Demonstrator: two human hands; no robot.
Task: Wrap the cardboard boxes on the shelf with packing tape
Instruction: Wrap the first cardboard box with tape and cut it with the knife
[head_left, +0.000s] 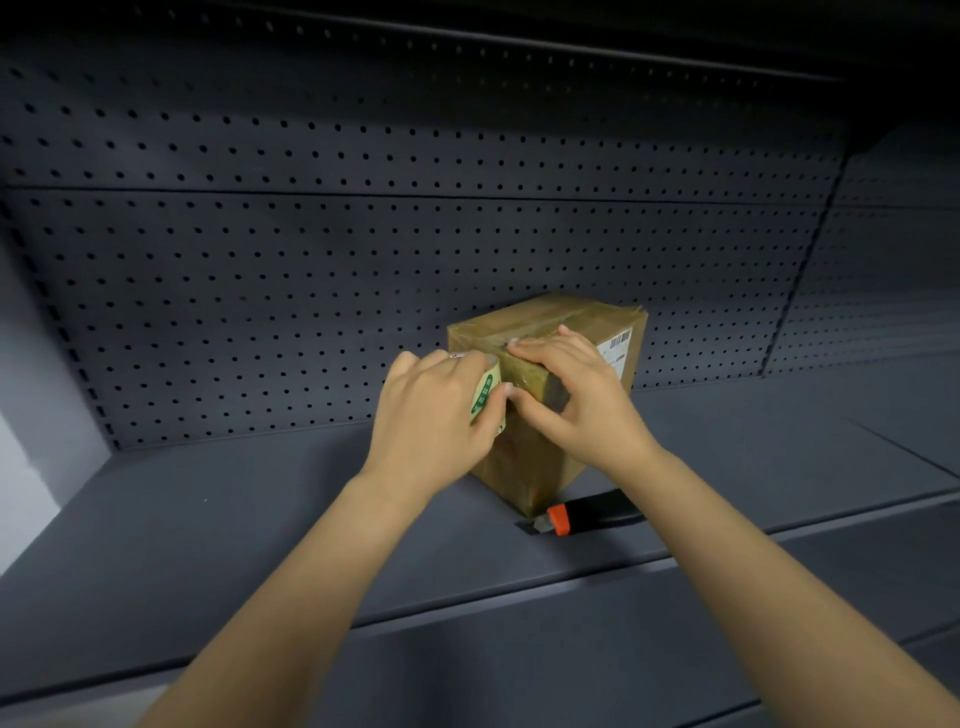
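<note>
A dark pegboard (363, 270) fills the upper and middle frame. Below it a grey shelf (234, 519) runs across the lower half. The box (524, 467) stands on the shelf right of centre, just in front of the pegboard, with one corner turned toward the camera. Glossy tape already covers its top and sides, and a white barcode label (615, 348) sits on its right part.

Both forearms come up from the bottom edge. The left hand (431, 415) is against the box's left face, its fingers (441, 361) curled round a tape roll (488, 400) with green print, thumb on the roll's near rim. The roll touches the box at its upper near corner.

The right hand (576, 395) lies on top of the box, holding nothing. Its fingers (535, 351) are laid out straight along the near top edge, and the thumb reaches down the front face toward the roll.

A knife (561, 519) with an orange collar lies on the shelf just beside the box's near bottom corner, apart from both hands.
</note>
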